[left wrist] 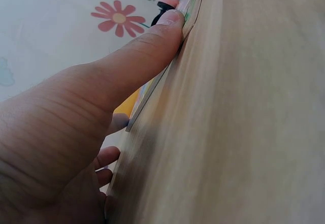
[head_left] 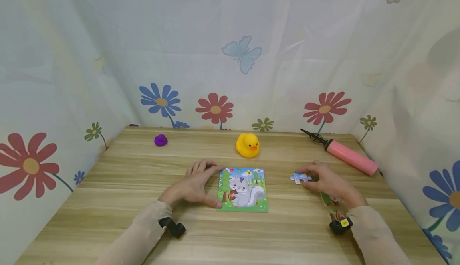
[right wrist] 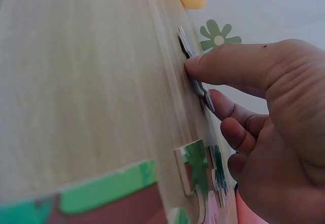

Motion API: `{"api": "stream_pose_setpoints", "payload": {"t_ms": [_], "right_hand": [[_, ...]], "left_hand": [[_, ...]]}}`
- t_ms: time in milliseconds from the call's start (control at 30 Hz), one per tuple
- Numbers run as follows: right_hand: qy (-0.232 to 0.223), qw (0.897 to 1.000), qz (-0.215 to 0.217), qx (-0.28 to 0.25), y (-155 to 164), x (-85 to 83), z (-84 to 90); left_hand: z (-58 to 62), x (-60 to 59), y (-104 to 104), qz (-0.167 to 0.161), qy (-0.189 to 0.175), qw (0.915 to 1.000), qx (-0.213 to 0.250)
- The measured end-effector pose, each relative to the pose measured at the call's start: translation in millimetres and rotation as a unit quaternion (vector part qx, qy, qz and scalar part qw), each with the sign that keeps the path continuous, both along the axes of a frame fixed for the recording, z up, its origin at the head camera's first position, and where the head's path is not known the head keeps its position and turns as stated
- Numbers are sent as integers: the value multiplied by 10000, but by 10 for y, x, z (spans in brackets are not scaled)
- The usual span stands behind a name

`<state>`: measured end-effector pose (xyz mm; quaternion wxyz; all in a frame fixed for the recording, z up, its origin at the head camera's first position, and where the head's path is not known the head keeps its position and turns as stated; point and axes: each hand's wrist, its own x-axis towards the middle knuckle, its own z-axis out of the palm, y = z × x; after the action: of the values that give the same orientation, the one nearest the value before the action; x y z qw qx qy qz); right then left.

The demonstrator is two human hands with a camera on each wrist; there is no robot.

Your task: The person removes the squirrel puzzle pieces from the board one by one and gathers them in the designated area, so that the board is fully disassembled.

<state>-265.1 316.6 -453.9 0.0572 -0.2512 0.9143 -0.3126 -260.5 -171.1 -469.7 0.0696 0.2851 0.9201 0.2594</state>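
fingers of our right hand (head_left: 328,182) are pinching a loose puzzle piece (head_left: 300,177) flat on the table (head_left: 143,201); it's looking thin, light, stiff, best edge-gripped. our left hand (head_left: 197,184), fingers straight, is steadying the puzzle board (head_left: 243,189).

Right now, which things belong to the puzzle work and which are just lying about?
In use: puzzle board, steadied by left hand; blue puzzle piece, pinched by right hand; loose pieces.
Lying about: rubber duck, pink pump, purple toy.

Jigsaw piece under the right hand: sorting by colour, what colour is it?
Light blue and white jigsaw piece, pinched by the right hand; head view shows it best.
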Motion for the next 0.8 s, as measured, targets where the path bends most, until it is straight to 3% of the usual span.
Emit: {"api": "stream_pose_setpoints", "payload": {"t_ms": [800], "right_hand": [[-98,9999,-104,14,-16,6,2]], "left_hand": [[-15,-8,-7,-22,-1,10000,-23]]}}
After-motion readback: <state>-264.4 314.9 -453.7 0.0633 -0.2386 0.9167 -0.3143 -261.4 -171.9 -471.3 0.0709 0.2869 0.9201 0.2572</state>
